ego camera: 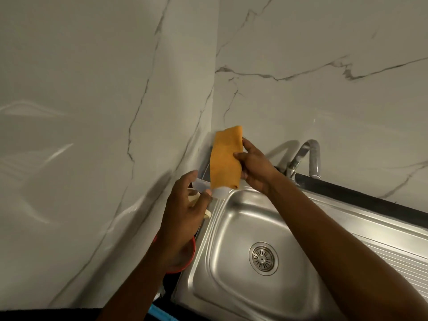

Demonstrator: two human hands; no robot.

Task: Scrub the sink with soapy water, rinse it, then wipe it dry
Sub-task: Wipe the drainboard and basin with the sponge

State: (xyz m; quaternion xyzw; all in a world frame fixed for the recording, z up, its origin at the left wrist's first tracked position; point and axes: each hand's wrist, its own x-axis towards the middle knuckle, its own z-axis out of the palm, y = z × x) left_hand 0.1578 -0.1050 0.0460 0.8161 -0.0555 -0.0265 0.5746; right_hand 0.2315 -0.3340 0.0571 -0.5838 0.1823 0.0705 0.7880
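Cloth (225,158) pinched in your right hand (254,169) looks soft and floppy, so hold it mid-edge, while your left hand (183,212) grips a light, likely slippery bottle (202,183).

Orange cloth (225,158), silver sink (234,295), grey-veined white marble walls (92,89).

Nothing legible shows. The steel sink (234,218), the orange cloth (225,158) and the clear plastic piece (218,193) just below it bear no readable lettering, brand, number or sign.
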